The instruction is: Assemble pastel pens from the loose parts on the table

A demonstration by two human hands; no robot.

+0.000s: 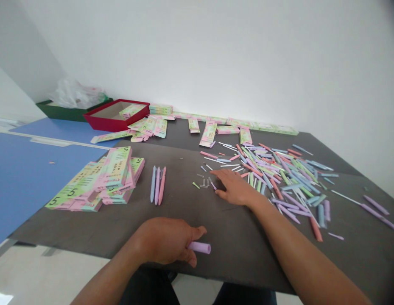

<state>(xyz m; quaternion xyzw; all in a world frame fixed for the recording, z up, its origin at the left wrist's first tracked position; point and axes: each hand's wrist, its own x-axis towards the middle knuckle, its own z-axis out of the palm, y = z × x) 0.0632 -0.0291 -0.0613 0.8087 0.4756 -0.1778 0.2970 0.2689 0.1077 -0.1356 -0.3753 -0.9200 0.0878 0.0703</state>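
Observation:
My left hand [171,241] is closed around a purple pen barrel [201,247] near the table's front edge, its hollow end pointing right. My right hand [233,186] is open just above the table, with index finger and thumb apart. Between those fingertips lies a small purple clip [212,184]. Beside it are several clear plastic pieces [203,184] and a small green clip [196,185]. Three assembled pens, a blue pen [152,184], a purple pen [157,186] and a pink pen [162,186], lie side by side left of these parts.
A big pile of loose pen parts [279,169] spreads over the right side. Printed pen boxes [114,169] are stacked at left. More flat boxes [209,132] lie along the wall. A red tray [114,123] and a green tray [66,112] with a plastic bag [76,94] stand back left.

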